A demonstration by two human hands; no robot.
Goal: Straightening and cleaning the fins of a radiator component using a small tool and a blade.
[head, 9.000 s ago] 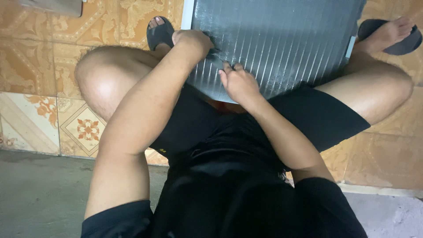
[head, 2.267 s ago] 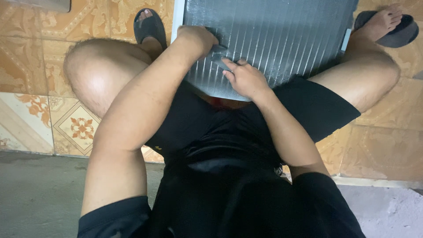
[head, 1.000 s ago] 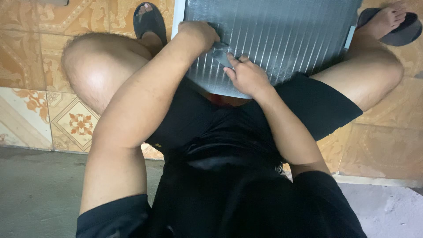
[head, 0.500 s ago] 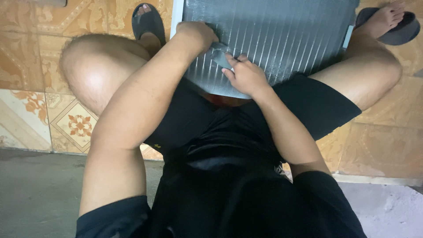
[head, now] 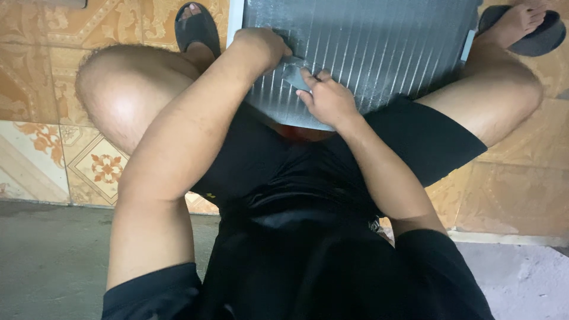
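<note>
Both your hands are down on the finned metal panel (head: 379, 47) that leans between your knees. Your left hand (head: 261, 47) is curled into a loose fist near the panel's left edge, knuckles pressed on the fins; what it grips, if anything, you can't tell from here. Your right hand (head: 328, 101) sits just beside it, lower on the panel, fingers pinched around a small grey flat tool (head: 294, 75) laid against the fins. Left of the panel there's one dark sandal (head: 197, 29), right of it the other sandal (head: 521, 29), both on the patterned tile floor (head: 89, 166).
</note>
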